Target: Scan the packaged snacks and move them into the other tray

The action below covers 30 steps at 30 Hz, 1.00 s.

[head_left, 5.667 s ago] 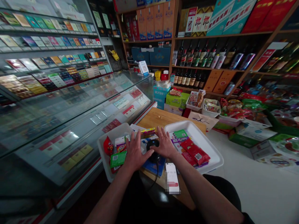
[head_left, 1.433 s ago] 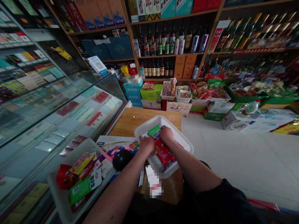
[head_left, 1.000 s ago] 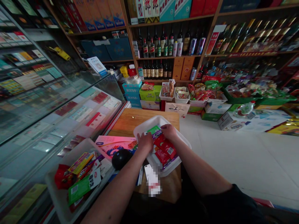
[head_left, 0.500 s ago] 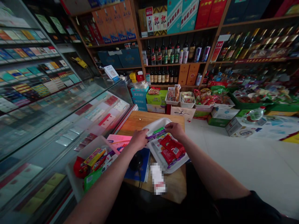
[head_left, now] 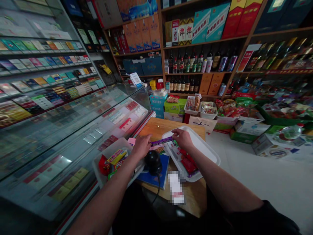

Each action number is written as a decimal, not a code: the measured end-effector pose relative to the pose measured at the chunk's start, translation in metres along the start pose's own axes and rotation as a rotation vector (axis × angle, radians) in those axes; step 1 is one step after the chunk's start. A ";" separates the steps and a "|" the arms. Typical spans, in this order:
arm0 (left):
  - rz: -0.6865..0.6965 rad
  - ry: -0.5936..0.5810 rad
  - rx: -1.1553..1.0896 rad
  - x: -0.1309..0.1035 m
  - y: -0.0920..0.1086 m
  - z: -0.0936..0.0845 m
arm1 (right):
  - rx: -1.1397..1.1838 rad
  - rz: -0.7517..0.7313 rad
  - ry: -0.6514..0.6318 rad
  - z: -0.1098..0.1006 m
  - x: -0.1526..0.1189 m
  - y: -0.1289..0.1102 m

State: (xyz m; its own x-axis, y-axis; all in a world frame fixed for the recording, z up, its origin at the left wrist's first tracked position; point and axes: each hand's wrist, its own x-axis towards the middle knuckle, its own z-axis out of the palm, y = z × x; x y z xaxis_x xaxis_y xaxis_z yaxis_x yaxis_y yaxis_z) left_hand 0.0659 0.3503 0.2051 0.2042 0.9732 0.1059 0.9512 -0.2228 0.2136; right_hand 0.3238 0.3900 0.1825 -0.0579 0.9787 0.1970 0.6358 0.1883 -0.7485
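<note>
A long, thin purple packet [head_left: 161, 141] is stretched between my two hands. My left hand [head_left: 142, 146] pinches its left end, and my right hand [head_left: 181, 138] grips the right end above a white tray [head_left: 206, 148]. Red and green snack packets [head_left: 187, 163] lie on the tray's left side, partly under my right forearm. To the left, a whitish plastic bin [head_left: 100, 161] holds a yellow box [head_left: 117, 157] and other bright packs. A black rounded device with a cable [head_left: 153, 161] rests on a blue book [head_left: 163, 174], below my left hand.
Beneath the tray is a wooden table [head_left: 156, 125]; a blurred white paper [head_left: 176, 187] lies near its front edge. A glass display counter [head_left: 83, 137] stands along the left. Shelves of bottles and boxes [head_left: 207, 81] fill the back, above snack baskets [head_left: 209, 110].
The purple packet has come up off the tray, held in both hands, and moved left. The tray's right part now shows bare white. The view has turned a little to the left.
</note>
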 end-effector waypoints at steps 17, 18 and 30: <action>0.021 0.038 0.162 -0.025 -0.043 0.024 | -0.213 -0.062 -0.054 0.062 -0.002 -0.012; 0.015 0.025 0.161 -0.025 -0.044 0.025 | -0.215 -0.057 -0.057 0.064 -0.002 -0.010; 0.032 0.172 0.098 -0.030 -0.068 0.024 | -0.163 -0.077 -0.080 0.070 0.007 -0.031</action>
State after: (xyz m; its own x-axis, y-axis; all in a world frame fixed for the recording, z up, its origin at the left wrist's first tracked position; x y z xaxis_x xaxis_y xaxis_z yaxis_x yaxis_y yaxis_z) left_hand 0.0002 0.3375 0.1638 0.2002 0.9397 0.2772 0.9645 -0.2388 0.1128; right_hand 0.2500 0.3970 0.1627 -0.1681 0.9665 0.1942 0.7428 0.2537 -0.6196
